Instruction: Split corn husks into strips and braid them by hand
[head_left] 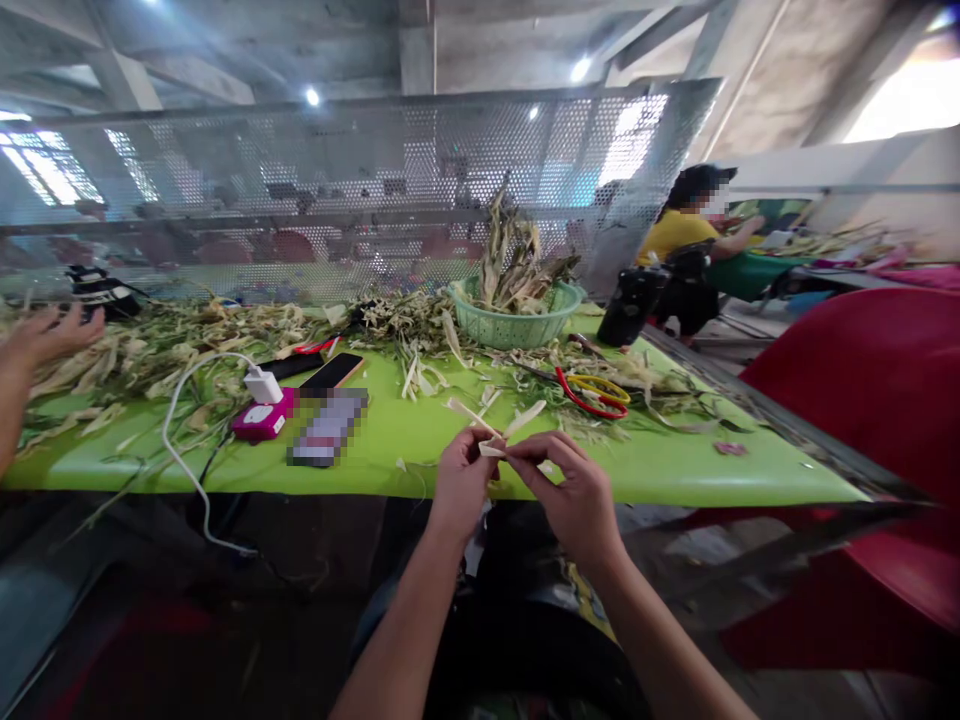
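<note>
Pale strips of dried corn husk are pinched between my two hands, just over the near edge of the green table. My left hand grips them with thumb and forefinger, and strip ends stick out above it. From the right, my right hand meets the strips with thumb and fingertips closed on a folded piece. How the strips cross is partly hidden by the fingers. Beyond my hands lie scissors with red and yellow handles and husk scraps.
A green basket of dried husks stands at the back, beside a black bottle. Left are phones, a pink power socket with a white charger, and heaped husks. Another person's hand reaches in. Red chairs stand right.
</note>
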